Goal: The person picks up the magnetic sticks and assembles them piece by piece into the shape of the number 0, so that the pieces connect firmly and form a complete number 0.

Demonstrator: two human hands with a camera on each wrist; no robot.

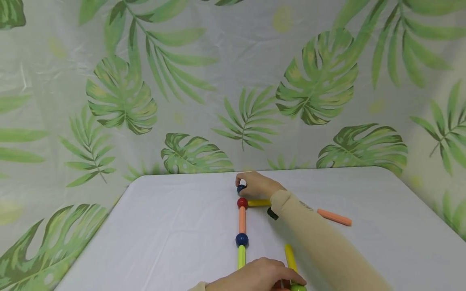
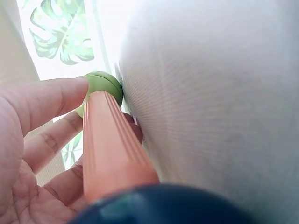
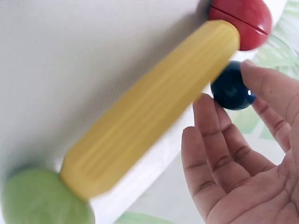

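A dark blue ball [image 1: 241,188] is pinched in the right hand [image 1: 256,184] near the bench's [image 1: 174,226] far edge, just beyond the red ball [image 1: 242,203] ending the rod chain's long axis. At the near edge, the green ball [image 1: 297,287] is touched by the left hand's [image 1: 255,277] curled fingers.

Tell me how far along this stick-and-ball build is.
Done: a joined chain on the table, red ball to blue ball. In hand: the right hand pinches a dark blue ball; the left hand holds the near end. Left: a loose orange stick.
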